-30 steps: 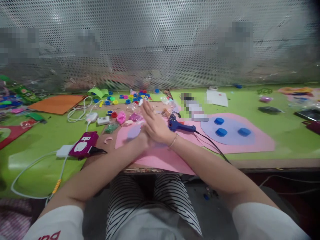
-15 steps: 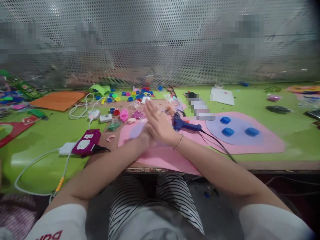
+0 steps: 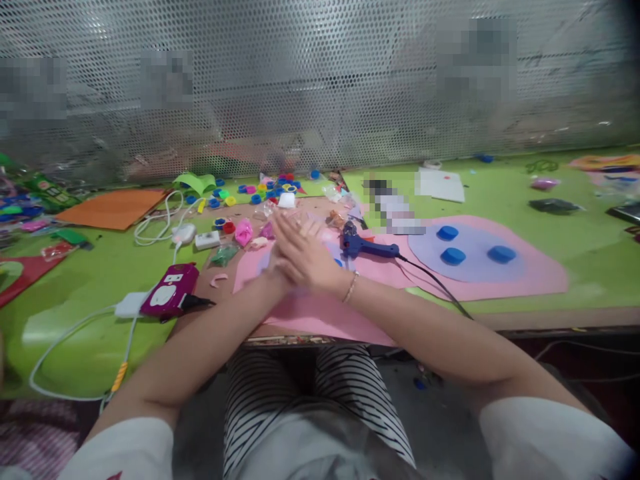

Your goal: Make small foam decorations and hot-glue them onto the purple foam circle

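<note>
"Right hand [image 3: 311, 259] over left hand [image 3: 281, 265], both near the middle of the frame," I say. "I have them pressed together palm to palm, fingers stretched out. Whether anything sits between my palms, I cannot tell."

"And what has changed since the earlier frame?"

"My right fingers lean lower and more to the left; a second ago they pointed more steeply up. Now the fingertips of my left hand fan out beyond them, blurred. The white block [image 3: 287, 200] shows whole just above my fingertips; earlier they partly covered it. Beside my right hand a blue cap [image 3: 338, 263] has come into sight on the lilac shape beneath."

"Where is the pink sheet [image 3: 325, 317]?"

"Under my hands, at the centre, reaching the table's [image 3: 65, 340] front edge. My hands hide much of the lilac shape [image 3: 263, 261] on it."

"Anything close by?"

"The blue glue gun [image 3: 373, 249] lies just right of my hand, its black cord [image 3: 440, 287] trailing to the lower right. Farther right, a second pink sheet [image 3: 545, 277] carries a lilac oval [image 3: 473, 247] with three blue caps [image 3: 453, 256]. Left of me is the magenta power box [image 3: 170, 290]; all of these lie much as before."
</note>
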`<state>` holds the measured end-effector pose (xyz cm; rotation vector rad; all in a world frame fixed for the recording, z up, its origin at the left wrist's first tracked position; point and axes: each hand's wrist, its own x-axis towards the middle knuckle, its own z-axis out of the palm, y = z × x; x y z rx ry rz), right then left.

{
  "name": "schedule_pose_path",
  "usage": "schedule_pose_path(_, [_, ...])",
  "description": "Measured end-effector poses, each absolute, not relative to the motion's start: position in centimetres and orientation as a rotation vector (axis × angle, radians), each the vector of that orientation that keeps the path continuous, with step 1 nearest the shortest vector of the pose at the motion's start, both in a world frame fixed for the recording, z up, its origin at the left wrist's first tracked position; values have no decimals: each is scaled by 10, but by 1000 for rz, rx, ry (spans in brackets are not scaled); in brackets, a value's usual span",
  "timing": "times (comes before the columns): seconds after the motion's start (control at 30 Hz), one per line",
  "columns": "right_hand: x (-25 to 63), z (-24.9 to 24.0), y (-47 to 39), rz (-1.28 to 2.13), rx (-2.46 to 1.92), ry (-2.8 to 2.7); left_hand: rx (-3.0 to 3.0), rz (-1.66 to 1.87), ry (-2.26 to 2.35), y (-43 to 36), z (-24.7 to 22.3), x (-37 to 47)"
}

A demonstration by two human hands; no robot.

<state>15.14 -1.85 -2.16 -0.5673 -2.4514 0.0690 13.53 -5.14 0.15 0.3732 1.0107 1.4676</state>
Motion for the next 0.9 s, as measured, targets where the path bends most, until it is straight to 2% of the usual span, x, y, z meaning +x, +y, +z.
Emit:
schedule_pose_path(0.17, [172,-17,17,189,-885,-2138,503,1270,735,-50,7,88])
schedule_pose_path(0.37, [150,-30,-31,24,-349,-2521,496,1597,926,-53,-22,111])
schedule_pose_path(0.47, [146,-29,-37,-60,-267,-2550,585,1615,1022,-48,-29,116])
schedule_pose_path(0.63, [162,-21,1,64,-699,-2366,734,1355,929,-38,-11,80])
schedule_pose_path(0.73, [165,-23,5,75,-827,-2317,607,1328,893,-38,-1,66])
schedule_pose_path(0.9, [150,-27,-24,-65,-348,-2544,491,1331,1030,-48,-2,55])
